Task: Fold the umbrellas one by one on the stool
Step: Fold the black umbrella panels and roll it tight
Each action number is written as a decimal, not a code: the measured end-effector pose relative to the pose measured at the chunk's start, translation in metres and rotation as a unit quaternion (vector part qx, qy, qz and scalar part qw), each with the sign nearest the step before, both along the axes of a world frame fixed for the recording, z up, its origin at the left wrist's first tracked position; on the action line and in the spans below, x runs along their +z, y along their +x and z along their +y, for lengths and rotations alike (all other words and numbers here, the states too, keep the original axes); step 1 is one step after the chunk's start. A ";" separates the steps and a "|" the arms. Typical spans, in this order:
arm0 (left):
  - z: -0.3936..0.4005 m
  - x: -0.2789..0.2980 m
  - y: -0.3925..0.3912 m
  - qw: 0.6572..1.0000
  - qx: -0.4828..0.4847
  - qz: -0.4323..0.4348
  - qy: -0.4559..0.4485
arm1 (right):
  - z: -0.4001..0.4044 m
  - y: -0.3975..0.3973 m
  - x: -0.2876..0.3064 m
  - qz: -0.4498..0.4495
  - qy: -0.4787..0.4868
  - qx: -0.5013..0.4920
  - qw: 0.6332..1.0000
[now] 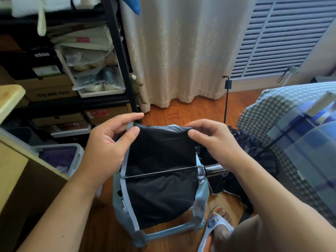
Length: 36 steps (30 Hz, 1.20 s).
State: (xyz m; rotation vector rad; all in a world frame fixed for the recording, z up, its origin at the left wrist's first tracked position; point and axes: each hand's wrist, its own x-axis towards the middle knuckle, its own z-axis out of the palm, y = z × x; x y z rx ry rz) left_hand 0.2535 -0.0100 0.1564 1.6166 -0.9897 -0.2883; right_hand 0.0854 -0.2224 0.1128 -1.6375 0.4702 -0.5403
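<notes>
Left hand (107, 140) pinches the far-left corner of the black umbrella (160, 171) canopy, thumb on top, fingers curled behind the grey-trimmed edge. Right hand (212, 140) pinches the far-right corner of the same panel, thumb tip on the fabric, other fingers curled behind it. Both hands hold the panel stretched flat and lifted between them. Both forearms come in from the near side.

The umbrella lies across the top of a light blue-grey plastic stool (171, 231), its fabric covering the seat and draping over the stool's near and left edges. A thin metal rib (160, 173) runs left to right across the canopy, ending at the chrome shaft (212, 170), which sticks out past the stool's right edge. Pale grey trim (127, 195) lines the left edge of the fabric.

Right of the stool, on the wooden floor (192, 110), sits a dark heap of fabric (254, 142), partly hidden by the right forearm; what it is cannot be told for sure. A thin black rod with a strap (227, 99) stands upright behind it. A foot in a white patterned slipper (218, 224) is just beside the stool's near-right leg.

Far right: bed with checked cover (278, 104) and a blue plaid umbrella canopy (305, 146) lying on it. Left: black shelf (120, 57) with shoe boxes, clear bin (60, 157) with purple cloth. Behind: cream curtain (181, 51), louvred panel (283, 37).
</notes>
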 end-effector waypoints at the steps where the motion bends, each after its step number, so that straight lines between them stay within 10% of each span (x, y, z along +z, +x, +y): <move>1: 0.000 0.000 0.000 1.000 0.003 -0.001 0.000 | 0.000 0.001 0.000 -0.017 0.007 -0.015 1.000; 11: -0.027 -0.012 0.016 0.985 0.156 -0.080 -0.002 | 0.001 0.024 -0.015 -0.030 0.044 -0.096 0.994; 16: -0.067 -0.050 0.067 0.939 0.084 0.272 0.194 | -0.021 0.058 -0.040 0.112 0.030 -0.115 0.987; 20: -0.064 -0.058 0.070 0.921 0.216 -0.076 0.314 | -0.035 0.078 -0.068 0.283 -0.132 -0.106 0.944; 23: -0.045 -0.042 0.028 0.938 -0.029 -0.183 0.294 | -0.033 0.086 -0.076 0.349 -0.252 -0.061 0.901; 27: -0.026 -0.062 -0.018 0.804 -0.173 -0.295 0.487 | -0.027 0.077 -0.064 0.349 -0.357 -0.026 0.866; 36: 0.025 -0.040 0.001 0.885 0.107 -0.169 0.421 | 0.031 -0.043 -0.002 0.384 -0.170 0.051 0.906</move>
